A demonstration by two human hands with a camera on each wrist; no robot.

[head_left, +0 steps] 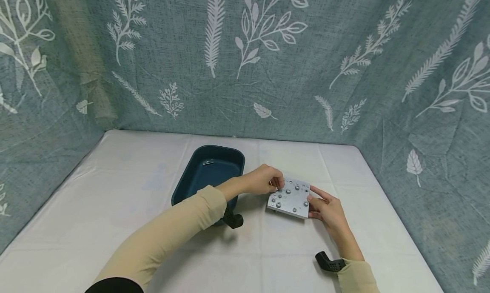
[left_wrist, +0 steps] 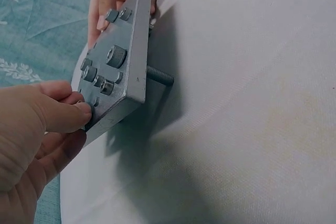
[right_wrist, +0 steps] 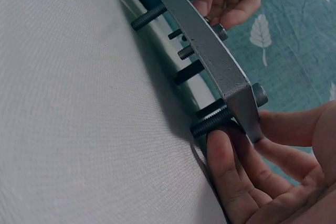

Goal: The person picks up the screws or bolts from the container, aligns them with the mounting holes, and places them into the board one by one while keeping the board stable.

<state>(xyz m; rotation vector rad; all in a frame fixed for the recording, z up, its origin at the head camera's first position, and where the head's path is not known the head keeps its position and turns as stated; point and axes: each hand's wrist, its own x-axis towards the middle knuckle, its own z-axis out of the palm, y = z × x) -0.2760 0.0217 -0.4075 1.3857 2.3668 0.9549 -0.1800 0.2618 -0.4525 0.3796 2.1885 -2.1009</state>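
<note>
A silver metal plate (head_left: 284, 203) with several socket-head screws through it is held just above the white cloth. My right hand (head_left: 330, 210) grips its right edge, thumb on the top face and fingers beneath. Threaded shanks (right_wrist: 189, 71) stick out below the plate. At the plate's left far corner, my left hand (head_left: 264, 180) pinches a small screw between thumb and fingertips, mostly hidden by them. In the left wrist view, several screw heads (left_wrist: 116, 56) stand raised above the surface beside the left thumb.
A dark blue tray (head_left: 186, 176) stands left of the plate, partly under the left forearm, with a loose screw (head_left: 208, 162) inside. White cloth (head_left: 291, 250) covers the table. A patterned green curtain (head_left: 229, 101) hangs at the back and sides.
</note>
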